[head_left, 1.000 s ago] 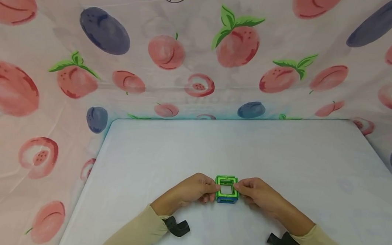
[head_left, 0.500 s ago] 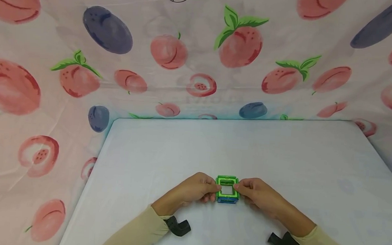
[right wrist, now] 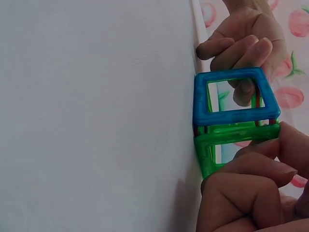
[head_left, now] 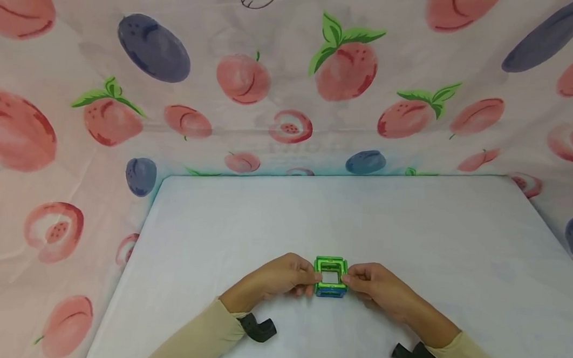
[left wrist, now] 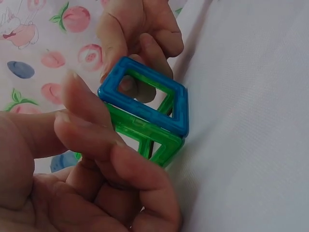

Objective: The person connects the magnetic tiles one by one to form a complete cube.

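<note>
On the white table, a small cube of magnetic tiles (head_left: 331,260) stands between both hands. Its tiles are hollow square frames: a green one faces up, and a blue tile (left wrist: 145,112) forms the side nearest the person. More green tiles (right wrist: 241,131) make up the left and right sides. The left hand (head_left: 281,276) grips the cube's left side, thumb over the top edge. Opposite it, the right hand (head_left: 383,287) grips the right side, its thumb also at the top edge. Some fingertips are hidden behind the tiles in the wrist views.
The white tabletop (head_left: 245,214) stretches around the cube on every side. Behind and to the left hangs a fruit-print cloth (head_left: 255,26), meeting the table's back edge. Black wrist mounts (head_left: 257,329) sit at both sleeve cuffs.
The right thumb has slid slightly down the top tile's right edge. The cube and left hand stay in place; the head view shifts slightly.
</note>
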`<state>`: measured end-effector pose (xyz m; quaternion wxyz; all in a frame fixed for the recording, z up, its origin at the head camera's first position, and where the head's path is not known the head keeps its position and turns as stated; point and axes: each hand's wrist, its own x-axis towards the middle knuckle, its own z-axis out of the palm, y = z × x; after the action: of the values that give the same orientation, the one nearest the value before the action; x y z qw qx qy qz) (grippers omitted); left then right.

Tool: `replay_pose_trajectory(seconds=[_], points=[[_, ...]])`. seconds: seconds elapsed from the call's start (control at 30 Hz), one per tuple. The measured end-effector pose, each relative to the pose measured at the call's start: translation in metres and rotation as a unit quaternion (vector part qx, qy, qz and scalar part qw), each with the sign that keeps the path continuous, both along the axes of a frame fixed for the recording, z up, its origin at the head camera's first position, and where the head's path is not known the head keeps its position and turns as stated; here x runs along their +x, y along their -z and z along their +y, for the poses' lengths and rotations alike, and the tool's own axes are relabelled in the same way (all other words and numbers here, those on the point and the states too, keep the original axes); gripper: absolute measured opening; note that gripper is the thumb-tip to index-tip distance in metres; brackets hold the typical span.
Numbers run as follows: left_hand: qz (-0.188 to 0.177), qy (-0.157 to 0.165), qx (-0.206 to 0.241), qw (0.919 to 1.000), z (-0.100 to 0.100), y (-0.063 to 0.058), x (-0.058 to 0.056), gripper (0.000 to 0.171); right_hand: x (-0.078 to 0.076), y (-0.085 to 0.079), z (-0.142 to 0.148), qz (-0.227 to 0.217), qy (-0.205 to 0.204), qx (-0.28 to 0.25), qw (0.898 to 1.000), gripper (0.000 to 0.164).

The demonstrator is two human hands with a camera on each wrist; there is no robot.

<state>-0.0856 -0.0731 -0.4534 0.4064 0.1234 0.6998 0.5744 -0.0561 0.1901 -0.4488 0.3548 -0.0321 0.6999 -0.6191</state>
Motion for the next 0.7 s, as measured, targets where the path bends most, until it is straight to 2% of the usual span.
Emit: replay_pose_trajectory(seconds=[0.27,0.53,0.7], points=[[0.005,-0.001,0.000,1.0000,0.0016,-0.0016,-0.0027,0.027,-0.0084,-0.0010,0.0031,-0.006,-0.012,-0.010,1.000,0.029],[0.006,0.002,-0.003,1.0000,0.0015,-0.0020,-0.0016,0.028,-0.0067,-0.0031,0.0051,-0.025,-0.018,-0.015,0.999,0.030],[0.010,0.004,-0.005,0.9999,0.0019,-0.0045,-0.0016,0.029,-0.0063,-0.0028,0.0094,-0.021,-0.016,-0.010,1.000,0.035]])
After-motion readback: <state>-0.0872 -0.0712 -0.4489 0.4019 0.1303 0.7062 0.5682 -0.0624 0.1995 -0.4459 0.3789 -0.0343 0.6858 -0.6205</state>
